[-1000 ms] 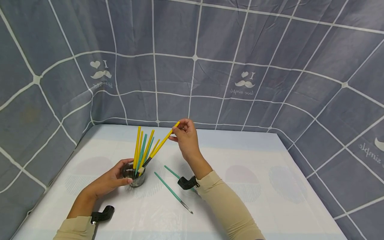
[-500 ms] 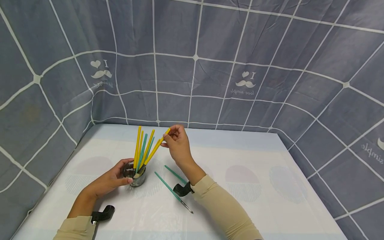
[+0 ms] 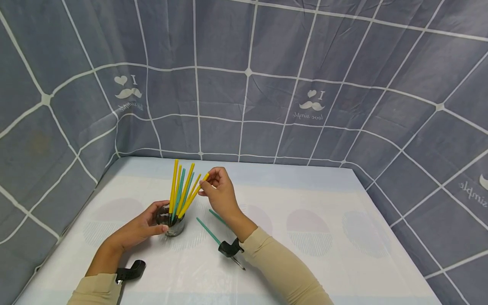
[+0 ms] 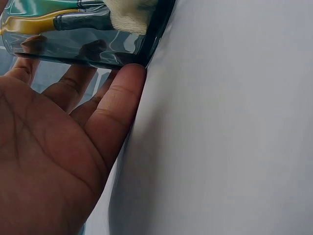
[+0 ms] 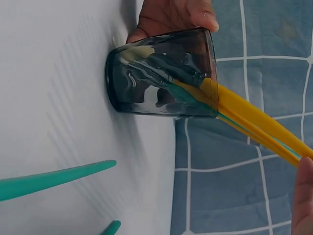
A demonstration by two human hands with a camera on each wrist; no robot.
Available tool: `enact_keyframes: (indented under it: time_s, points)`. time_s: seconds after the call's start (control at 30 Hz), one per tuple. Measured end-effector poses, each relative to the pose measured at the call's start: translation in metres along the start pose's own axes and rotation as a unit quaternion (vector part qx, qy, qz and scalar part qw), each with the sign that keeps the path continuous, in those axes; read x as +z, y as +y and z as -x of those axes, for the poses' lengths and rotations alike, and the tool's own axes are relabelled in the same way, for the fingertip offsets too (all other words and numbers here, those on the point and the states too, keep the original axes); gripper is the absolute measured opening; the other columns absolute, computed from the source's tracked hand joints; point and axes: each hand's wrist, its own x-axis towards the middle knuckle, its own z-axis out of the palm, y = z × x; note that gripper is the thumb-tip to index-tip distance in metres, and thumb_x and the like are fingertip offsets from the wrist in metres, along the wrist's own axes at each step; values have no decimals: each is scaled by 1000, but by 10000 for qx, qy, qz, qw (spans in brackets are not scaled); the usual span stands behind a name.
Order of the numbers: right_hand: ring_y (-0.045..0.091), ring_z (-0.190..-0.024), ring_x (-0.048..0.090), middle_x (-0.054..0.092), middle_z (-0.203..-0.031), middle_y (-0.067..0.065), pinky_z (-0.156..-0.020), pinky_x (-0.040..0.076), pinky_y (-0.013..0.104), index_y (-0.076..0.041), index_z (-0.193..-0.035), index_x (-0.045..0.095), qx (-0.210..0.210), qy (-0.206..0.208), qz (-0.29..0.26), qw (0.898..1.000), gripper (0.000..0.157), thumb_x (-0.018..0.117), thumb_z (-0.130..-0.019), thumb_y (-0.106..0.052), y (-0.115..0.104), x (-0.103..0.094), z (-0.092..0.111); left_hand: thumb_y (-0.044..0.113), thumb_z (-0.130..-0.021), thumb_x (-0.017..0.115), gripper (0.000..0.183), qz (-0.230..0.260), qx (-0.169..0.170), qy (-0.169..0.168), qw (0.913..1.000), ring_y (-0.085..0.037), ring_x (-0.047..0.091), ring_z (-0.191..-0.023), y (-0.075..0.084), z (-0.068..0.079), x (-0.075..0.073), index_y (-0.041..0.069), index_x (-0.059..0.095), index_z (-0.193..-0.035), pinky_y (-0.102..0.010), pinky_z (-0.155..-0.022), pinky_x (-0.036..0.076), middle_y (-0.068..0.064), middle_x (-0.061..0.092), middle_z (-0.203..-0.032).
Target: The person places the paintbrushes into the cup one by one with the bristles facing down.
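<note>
My left hand (image 3: 142, 228) holds a clear glass (image 3: 176, 230) upright on the table, thumb on the near side. Several yellow and green paintbrushes stand in it, handles up; one tall yellow handle (image 3: 173, 184) is at the left. Bristle ends (image 4: 131, 14) show through the glass wall in the left wrist view. My right hand (image 3: 224, 198) pinches the upper handle of a yellow paintbrush (image 3: 187, 205), which leans right with its lower end inside the glass (image 5: 161, 73). In the right wrist view only part of a right finger (image 5: 304, 196) shows.
Two green paintbrushes lie on the white table right of the glass: one (image 3: 207, 229) partly under the right wrist's black camera (image 3: 230, 248), the other (image 3: 216, 215) mostly behind the forearm. A grey curtain (image 3: 274, 97) with white lines surrounds the table's back and sides.
My right hand has moved left and down, lowering the yellow paintbrush further into the glass. The right forearm now covers more of the green brushes. My left hand stays on the glass.
</note>
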Motion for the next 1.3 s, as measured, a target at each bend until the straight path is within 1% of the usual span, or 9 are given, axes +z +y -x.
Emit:
enact_keyframes:
  time_s: [0.1,0.33,0.47,0.53,0.7,0.83,0.93,1.1,1.3]
  points:
    - [18,-82,62,57,-90,9,-72,58,37,-2,-107,48,38,-66,77,9999,20,64,-94,1,0,-2,1,10,-94,68,68,8,-11,12,10000,-40,39,-131,1,0,0,2,27,-148,-17,-94,38,-26,40,-145]
    - [22,-87,64,58,-95,7,-73,57,32,-3,-112,51,257,-546,410,9973,23,65,-94,-2,0,-12,2,10,-94,68,69,74,-4,-23,10000,-41,40,-130,0,0,-1,2,27,-149,-19,-94,39,-26,42,-143]
    - [15,-89,62,58,-104,5,-76,56,31,-7,-117,53,473,-961,952,9897,28,68,-94,-8,0,-21,5,10,-93,68,69,86,-28,-17,10000,-44,39,-130,1,0,-1,3,27,-149,-19,-93,40,-27,42,-143]
    - [14,-91,62,59,-109,8,-77,55,30,-9,-118,55,569,-1153,1213,9843,29,69,-93,-11,3,-26,5,10,-93,68,69,67,-22,-10,10000,-44,40,-130,2,0,-1,3,27,-149,-20,-93,40,-27,42,-142]
    - [14,-90,62,60,-115,15,-75,55,30,-9,-118,57,838,-1412,1557,9741,29,70,-93,-16,15,-36,4,9,-93,67,68,38,23,-18,10000,-35,42,-128,1,1,-1,3,28,-149,-20,-94,39,-26,42,-142]
    - [13,-84,61,61,-106,7,-73,56,37,-6,-118,59,1102,-1428,1784,9673,30,70,-93,-17,25,-42,5,9,-93,68,68,67,62,-33,10000,-21,46,-125,0,1,-1,4,28,-148,-20,-94,39,-26,42,-142]
    - [13,-78,59,60,-99,3,-70,56,38,-2,-119,59,1317,-1414,1946,9617,32,71,-93,-15,35,-46,5,9,-93,68,68,52,126,-41,9999,-13,48,-123,0,1,-1,4,28,-148,-19,-94,39,-26,43,-142]
    - [14,-69,56,58,-93,2,-62,51,28,-2,-119,59,1741,-1587,2363,9427,33,72,-91,-14,48,-51,4,9,-93,68,68,-42,202,-30,9998,-10,49,-121,1,1,0,2,28,-148,-19,-95,40,-26,44,-140]
    - [11,-73,52,59,-89,-3,-65,45,25,-10,-111,62,1778,-2072,3300,9036,25,74,-90,-15,60,-53,3,9,-93,69,69,-117,159,7,9998,-28,47,-125,1,1,0,2,28,-148,-20,-94,40,-26,45,-140]
